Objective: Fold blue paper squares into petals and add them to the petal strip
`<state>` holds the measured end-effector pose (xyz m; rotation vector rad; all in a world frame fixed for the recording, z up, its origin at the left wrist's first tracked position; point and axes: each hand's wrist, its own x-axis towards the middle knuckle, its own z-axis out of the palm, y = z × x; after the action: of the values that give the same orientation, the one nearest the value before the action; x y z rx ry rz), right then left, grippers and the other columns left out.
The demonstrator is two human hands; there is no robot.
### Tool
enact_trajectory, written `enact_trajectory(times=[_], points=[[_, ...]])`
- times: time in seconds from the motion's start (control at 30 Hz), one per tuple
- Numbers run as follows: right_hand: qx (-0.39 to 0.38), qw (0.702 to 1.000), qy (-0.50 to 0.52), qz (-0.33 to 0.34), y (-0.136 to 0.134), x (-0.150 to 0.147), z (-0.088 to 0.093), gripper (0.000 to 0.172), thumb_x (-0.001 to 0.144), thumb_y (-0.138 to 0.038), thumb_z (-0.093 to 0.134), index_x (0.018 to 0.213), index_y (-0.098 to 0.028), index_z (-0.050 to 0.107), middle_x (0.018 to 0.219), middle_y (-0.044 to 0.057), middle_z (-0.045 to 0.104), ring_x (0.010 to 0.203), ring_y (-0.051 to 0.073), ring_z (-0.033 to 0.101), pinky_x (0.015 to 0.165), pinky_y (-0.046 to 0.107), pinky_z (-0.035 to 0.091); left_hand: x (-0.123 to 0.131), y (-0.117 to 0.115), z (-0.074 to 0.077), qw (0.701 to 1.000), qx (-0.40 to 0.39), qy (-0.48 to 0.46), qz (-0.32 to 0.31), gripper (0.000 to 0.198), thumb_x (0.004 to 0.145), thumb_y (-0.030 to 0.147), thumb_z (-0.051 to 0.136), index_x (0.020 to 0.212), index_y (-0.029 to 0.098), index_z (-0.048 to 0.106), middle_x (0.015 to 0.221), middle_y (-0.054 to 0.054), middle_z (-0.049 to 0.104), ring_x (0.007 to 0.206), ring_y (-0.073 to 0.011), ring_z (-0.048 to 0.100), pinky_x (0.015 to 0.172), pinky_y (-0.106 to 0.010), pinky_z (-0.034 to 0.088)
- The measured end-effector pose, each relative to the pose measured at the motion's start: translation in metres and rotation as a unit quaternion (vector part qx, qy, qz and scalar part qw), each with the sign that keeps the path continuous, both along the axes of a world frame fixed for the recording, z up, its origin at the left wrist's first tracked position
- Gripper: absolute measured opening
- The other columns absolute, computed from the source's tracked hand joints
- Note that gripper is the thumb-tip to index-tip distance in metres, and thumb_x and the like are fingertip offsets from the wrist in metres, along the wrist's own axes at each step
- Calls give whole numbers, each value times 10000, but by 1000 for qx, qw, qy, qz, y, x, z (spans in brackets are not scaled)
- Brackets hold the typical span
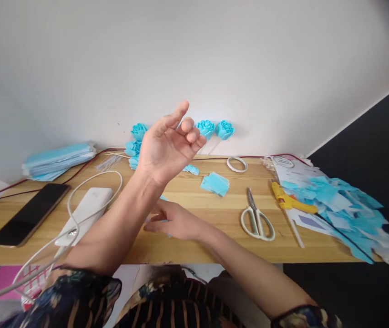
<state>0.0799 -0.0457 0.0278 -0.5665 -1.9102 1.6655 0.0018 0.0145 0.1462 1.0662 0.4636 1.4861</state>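
Note:
My left hand [170, 146] is raised above the table, palm up. Its thumb is stretched out and the fingers are loosely curled, with nothing between them. Lower down, my right hand [177, 221] rests at the tabletop beside my left forearm, which hides part of its fingertips. Its bent fingers are on a light blue sheet piece [169, 235], whose edges peek out around them. A small stack of blue rectangles [215, 184] lies beyond my right hand. Blue handmade flowers [224, 130] lean at the wall, some partly behind my left hand.
White-handled scissors [258, 223], a tape roll [237, 164] and a yellow glue gun [292, 200] lie to the right, by a heap of blue scraps [348, 209]. Leftward are a phone [28, 214], a white power bank [85, 214] with a looping cable, and stacked blue masks [59, 160].

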Motion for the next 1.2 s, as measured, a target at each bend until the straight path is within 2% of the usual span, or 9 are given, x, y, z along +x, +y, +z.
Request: enact_trajectory(times=[0.13,0.27,0.4,0.53,0.67,0.77,0.87,1.03,1.2], points=[[-92,994,47,-45,6,-11,-2,209,834,-377,626,805,-175,672,721,11,666,673,139,634,642,272,520,-11,2,-4,999,16,20,32,222,924,287,460,936,229,674,608,26,555,576,-123,570,690,-312,527],[-95,991,38,-90,25,-7,7,172,821,-327,609,848,-169,671,762,16,678,633,112,610,610,241,493,-31,-7,-11,999,6,25,44,196,908,288,483,907,234,671,574,32,515,565,-124,559,687,-307,513],[23,985,-98,-138,48,-18,2,189,850,-205,489,757,-158,647,740,2,649,658,108,578,625,222,436,-48,-27,-20,999,-15,1,37,154,892,252,495,834,235,637,557,44,466,535,-113,523,686,-303,508],[193,967,-157,-51,61,-45,-10,230,888,-236,459,726,-168,607,700,-14,613,682,122,544,626,220,375,-63,-46,-32,997,-11,-13,73,59,852,235,564,817,231,612,556,45,458,526,-111,497,681,-297,519],[257,947,-183,-56,72,-69,-20,295,919,-263,426,701,-170,601,718,9,624,706,144,557,626,233,358,-82,-48,-44,992,0,2,126,31,842,251,586,828,237,610,554,40,460,542,-124,495,687,-303,516],[282,941,-166,-91,72,-79,-19,108,831,-193,545,851,-173,649,893,34,672,850,178,588,728,250,398,-93,-42,-44,991,-4,-2,133,67,856,253,565,800,246,601,546,39,452,523,-123,480,672,-300,514],[206,965,-146,-70,56,-85,-10,193,800,-131,538,950,-189,643,933,17,684,868,174,601,759,254,437,-95,-35,-35,990,8,-5,140,115,875,258,542,772,255,593,537,36,440,515,-123,477,663,-295,517],[66,989,-86,102,22,-93,0,188,766,-53,479,649,-165,575,717,4,655,773,168,617,736,276,496,-86,-23,-17,987,27,12,156,158,905,306,507,788,258,602,522,35,423,526,-132,499,654,-283,518],[-166,983,-10,79,17,-86,1,245,780,-19,435,774,-139,649,753,8,660,705,105,638,723,254,560,-83,-5,-14,986,38,-16,159,169,916,229,469,804,241,594,515,49,438,510,-117,501,643,-259,503]])
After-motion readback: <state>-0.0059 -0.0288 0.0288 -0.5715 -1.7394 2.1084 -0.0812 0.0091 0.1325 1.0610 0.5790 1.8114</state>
